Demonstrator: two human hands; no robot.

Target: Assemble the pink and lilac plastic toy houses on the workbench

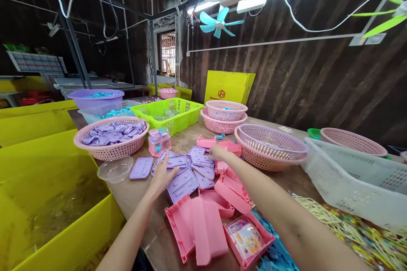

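My left hand [163, 175] rests over the left part of a pile of flat purple plastic panels [182, 184], its fingers apart and nothing gripped. Farther right, my right hand [217, 152] reaches to the pile's back right edge, beside pink plastic parts [229, 147]; its fingers are bent, and what they hold, if anything, is too small to tell. One purple panel [141, 168] lies apart at the left. Nearer me are pink trays [206, 228], one with a printed card [246, 237] inside. A small pink and purple assembled toy [159, 141] stands behind my left hand.
A pink basket of purple pieces [110, 152] and a clear bowl [115, 169] are at left. Behind stands a green crate [171, 125]. Pink and purple baskets [270, 161] and a white bin [359, 190] stand at right. A yellow box [63, 220] adjoins the table's left edge.
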